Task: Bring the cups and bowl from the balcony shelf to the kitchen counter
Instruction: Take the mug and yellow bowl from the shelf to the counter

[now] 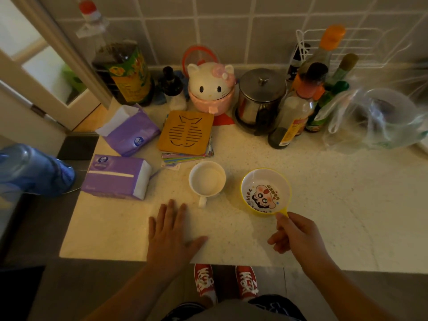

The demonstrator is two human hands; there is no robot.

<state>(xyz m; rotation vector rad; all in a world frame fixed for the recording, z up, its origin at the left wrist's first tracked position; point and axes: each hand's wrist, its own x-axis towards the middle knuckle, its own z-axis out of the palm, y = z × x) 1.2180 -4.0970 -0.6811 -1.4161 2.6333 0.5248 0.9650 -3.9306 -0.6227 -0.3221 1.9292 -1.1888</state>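
A white cup [206, 179] stands upright on the kitchen counter [324, 205], its handle pointing toward me. To its right sits a yellow-rimmed bowl [265, 191] with a cartoon picture inside. My right hand [296, 232] pinches the bowl's small yellow handle at its near edge. My left hand [172, 230] lies flat on the counter with fingers spread, just below and left of the cup, holding nothing.
Two purple tissue packs [118, 176] lie at the left. A fish-pattern trivet [186, 133] on cards sits behind the cup. Along the tiled wall stand bottles [125, 66], a cat-shaped jar [212, 88], a steel pot [260, 98] and a plastic bag [379, 119]. A door [34, 72] is far left.
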